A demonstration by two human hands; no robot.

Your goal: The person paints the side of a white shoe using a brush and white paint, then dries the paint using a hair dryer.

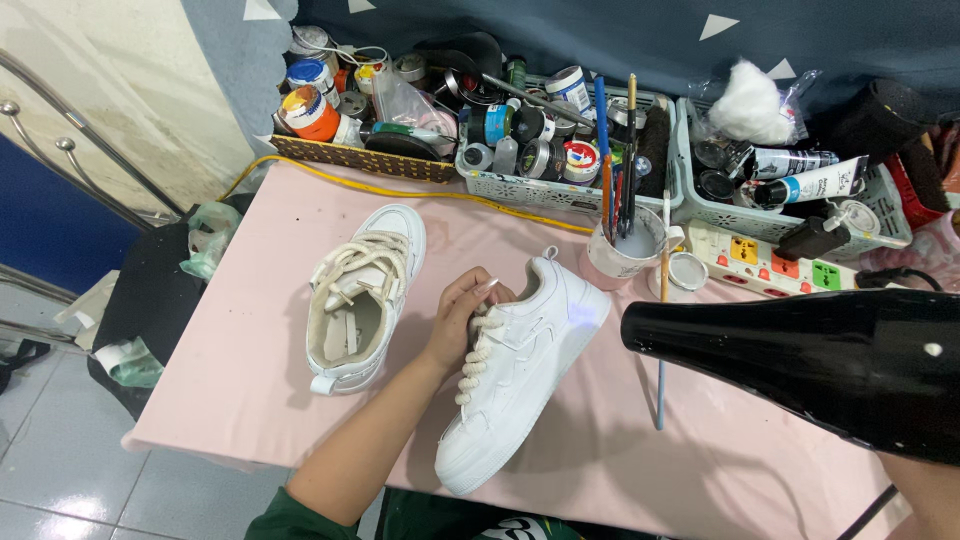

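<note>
My left hand [462, 322] reaches into the opening of a white sneaker [520, 375] and holds it tipped on its side on the pink table [250, 370]. A black hair dryer [820, 355] fills the right of the view, its nozzle aimed at the sneaker's heel. My right hand [925, 490] shows only at the bottom right corner, under the dryer's body, gripping it. A second white sneaker [362, 295] with cream laces lies upright to the left of my left hand, apart from it.
Baskets [560, 190] of paint jars, tubes and brushes line the table's far edge. A cup of brushes [625, 250], a small jar [685, 275], a power strip [770, 262] and a thin brush [661, 380] lie near the dryer. A yellow cable [400, 190] crosses behind.
</note>
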